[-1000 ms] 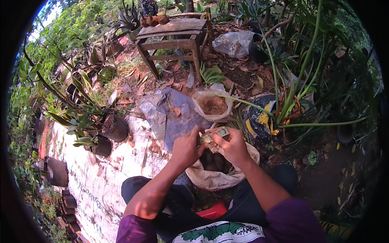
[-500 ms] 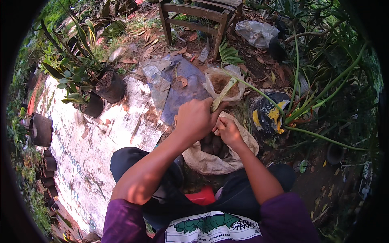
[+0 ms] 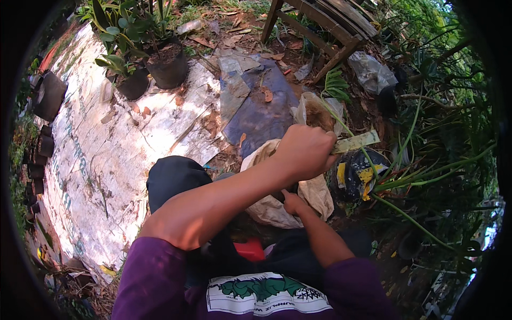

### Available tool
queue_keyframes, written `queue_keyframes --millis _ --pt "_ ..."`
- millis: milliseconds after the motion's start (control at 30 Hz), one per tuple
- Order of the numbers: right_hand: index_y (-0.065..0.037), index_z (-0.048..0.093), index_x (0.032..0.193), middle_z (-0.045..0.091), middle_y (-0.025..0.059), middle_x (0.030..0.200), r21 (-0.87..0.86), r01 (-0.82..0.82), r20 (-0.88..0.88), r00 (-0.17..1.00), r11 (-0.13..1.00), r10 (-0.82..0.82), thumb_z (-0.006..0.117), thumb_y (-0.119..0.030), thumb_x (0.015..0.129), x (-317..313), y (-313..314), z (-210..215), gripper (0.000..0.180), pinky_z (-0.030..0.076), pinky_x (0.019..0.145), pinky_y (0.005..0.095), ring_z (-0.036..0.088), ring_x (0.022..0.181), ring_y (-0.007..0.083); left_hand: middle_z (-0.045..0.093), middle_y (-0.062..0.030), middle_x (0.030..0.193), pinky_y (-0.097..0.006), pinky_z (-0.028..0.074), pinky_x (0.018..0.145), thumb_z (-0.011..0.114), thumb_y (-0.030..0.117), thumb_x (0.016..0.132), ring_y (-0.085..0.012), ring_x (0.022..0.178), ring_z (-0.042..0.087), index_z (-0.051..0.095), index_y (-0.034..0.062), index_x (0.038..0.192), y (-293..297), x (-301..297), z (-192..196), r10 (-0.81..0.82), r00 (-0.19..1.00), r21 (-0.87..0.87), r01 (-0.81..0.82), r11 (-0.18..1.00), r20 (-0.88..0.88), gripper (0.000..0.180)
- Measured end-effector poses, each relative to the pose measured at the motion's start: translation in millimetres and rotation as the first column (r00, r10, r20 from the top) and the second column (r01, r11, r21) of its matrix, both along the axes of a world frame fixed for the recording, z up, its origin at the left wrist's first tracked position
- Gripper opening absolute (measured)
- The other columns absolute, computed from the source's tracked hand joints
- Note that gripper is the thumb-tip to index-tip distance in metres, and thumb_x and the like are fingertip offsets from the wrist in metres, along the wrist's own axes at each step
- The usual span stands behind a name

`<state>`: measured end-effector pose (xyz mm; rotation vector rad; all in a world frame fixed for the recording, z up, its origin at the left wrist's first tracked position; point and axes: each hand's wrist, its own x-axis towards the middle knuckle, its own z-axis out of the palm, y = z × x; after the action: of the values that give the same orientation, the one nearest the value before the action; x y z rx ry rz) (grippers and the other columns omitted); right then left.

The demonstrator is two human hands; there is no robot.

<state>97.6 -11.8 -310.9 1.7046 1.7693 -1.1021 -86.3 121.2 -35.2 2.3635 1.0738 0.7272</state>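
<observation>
My left hand [image 3: 308, 152] is closed in a fist around a flat, pale yellow-green strip [image 3: 358, 142], whose squared end sticks out to the right. Below it my right hand [image 3: 294, 203] has its fingers curled at the mouth of a cream cloth sack [image 3: 316, 193]. A small dark thing [image 3: 278, 196] shows at its fingertips, partly hidden by my left forearm. The sack stands between my knees, and the forearm hides most of its inside. Just beyond my left fist is a clear plastic bag [image 3: 300, 113] with brown fibrous stuff inside.
A black pot with yellow patches [image 3: 358, 173] holds a long-stemmed plant at the right. A wooden chair [image 3: 320, 32] stands at the back. Potted plants [image 3: 167, 66] sit on a white sheet [image 3: 122, 160] at the left. A blue-grey sheet [image 3: 266, 109] lies ahead.
My left hand has moved right, and the strip has swung from pointing away from me to pointing right. My right hand has drawn back toward me. The whole view has shifted.
</observation>
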Motion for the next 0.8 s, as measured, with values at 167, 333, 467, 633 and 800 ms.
queue_keyframes --millis 167,333,467,633,800 --pt "-0.009 0.033 0.153 0.059 0.0333 0.130 -0.034 -0.020 0.025 0.999 0.999 0.021 0.051 -0.003 0.085 -7 -3 -10 0.071 0.047 0.105 0.0501 0.059 0.122 0.0451 0.070 -0.0150 0.074 -0.047 0.055 0.065 0.073 0.034 0.083 -0.0363 0.072 0.071 0.067 0.0043 0.086 -1 -3 -1 -0.033 0.999 0.017 0.033 0.999 -0.008 0.031" --pt "-0.008 0.042 0.145 0.063 0.0319 0.125 0.043 0.025 -0.030 0.999 0.999 -0.024 0.055 -0.003 0.083 -8 4 10 0.063 0.047 0.105 0.0502 0.059 0.120 0.0455 0.071 -0.0167 0.075 -0.046 0.056 0.065 0.075 0.035 0.083 -0.0361 0.072 0.072 0.070 0.0023 0.081 -2 -10 1 -0.012 0.998 0.026 0.010 1.000 0.060 0.033" --pt "-0.004 0.056 0.130 0.068 0.0259 0.120 0.168 0.211 -0.152 0.971 0.963 -0.186 0.069 -0.008 0.082 -10 24 56 0.050 0.052 0.096 0.0443 0.068 0.108 0.0390 0.071 -0.0194 0.081 -0.049 0.056 0.068 0.070 0.033 0.086 -0.0391 0.076 0.071 0.070 0.0016 0.087 -3 -10 1 0.009 0.993 -0.034 -0.005 0.999 0.118 0.031" --pt "0.001 0.060 0.126 0.075 0.0132 0.099 0.212 0.619 -0.652 0.666 0.756 -0.362 0.071 -0.004 0.089 -12 47 161 0.039 0.054 0.081 0.0298 0.073 0.083 0.0179 0.070 -0.0224 0.094 -0.053 0.053 0.082 0.062 0.030 0.092 -0.0432 0.090 0.068 0.071 0.0028 0.104 -3 -11 -3 0.147 0.980 -0.303 -0.100 0.948 0.136 0.031" --pt "0.002 0.054 0.131 0.072 0.0097 0.091 0.087 0.810 -0.910 0.301 0.580 -0.284 0.062 -0.004 0.098 -1 46 266 0.034 0.052 0.082 0.0288 0.068 0.084 0.0134 0.069 -0.0219 0.094 -0.049 0.052 0.084 0.057 0.031 0.099 -0.0407 0.095 0.067 0.070 0.0005 0.112 -6 -17 -2 0.079 0.973 -0.297 -0.012 0.955 0.216 0.036"
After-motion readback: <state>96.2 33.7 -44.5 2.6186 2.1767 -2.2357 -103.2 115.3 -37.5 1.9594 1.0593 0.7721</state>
